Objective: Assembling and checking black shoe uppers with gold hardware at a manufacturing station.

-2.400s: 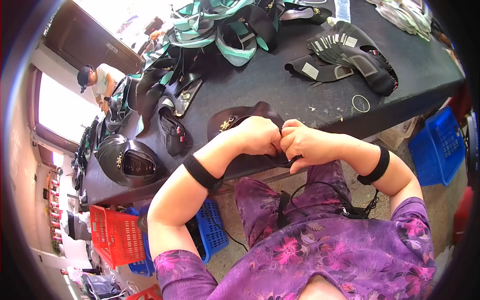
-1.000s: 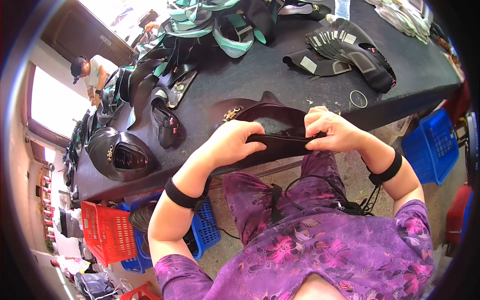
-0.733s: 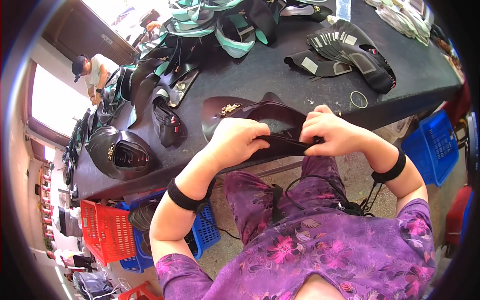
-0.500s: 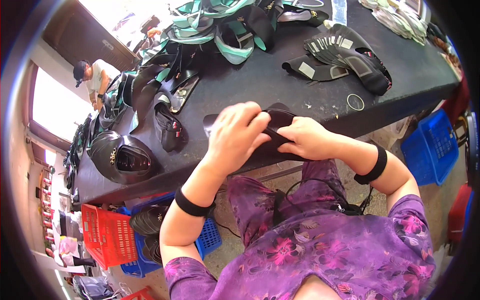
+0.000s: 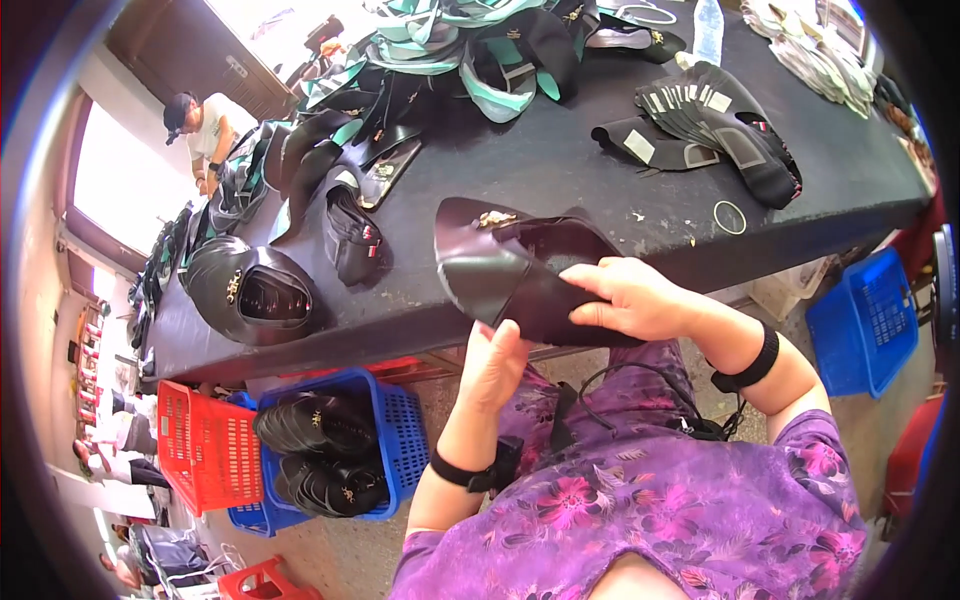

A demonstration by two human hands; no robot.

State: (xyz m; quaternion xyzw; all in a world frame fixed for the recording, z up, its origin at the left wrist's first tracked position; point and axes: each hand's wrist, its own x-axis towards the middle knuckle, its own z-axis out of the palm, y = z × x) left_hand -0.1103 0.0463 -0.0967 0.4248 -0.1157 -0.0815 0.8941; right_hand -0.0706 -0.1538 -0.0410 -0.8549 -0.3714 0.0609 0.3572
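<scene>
A black leather shoe upper [image 5: 485, 268] with a gold ornament at its toe end is held up in front of me at the table's near edge. My right hand [image 5: 630, 298] pinches its right side, thumb and fingers closed on the rim. Below the toe end, my left hand [image 5: 494, 368] has its fingertips at the lower edge of the upper, closed on it; some fingers are hidden. To the left on the table lie a nested stack of black uppers [image 5: 235, 295] with gold ornaments and a folded bundle of black straps [image 5: 352, 238].
The black table [image 5: 560, 155] bears a heap of black and teal uppers [image 5: 500, 75], a fanned stack of black pieces [image 5: 735, 130], a rubber band [image 5: 729, 217] and a phone [image 5: 390, 172]. Below stand a blue basket [image 5: 405, 430] of uppers and red basket [image 5: 210, 445]. A co-worker [image 5: 205, 130] stands far left.
My left hand has come down from over the upper to its lower edge. The upper is now raised and turned, showing its toe and ornament. My right hand keeps its hold.
</scene>
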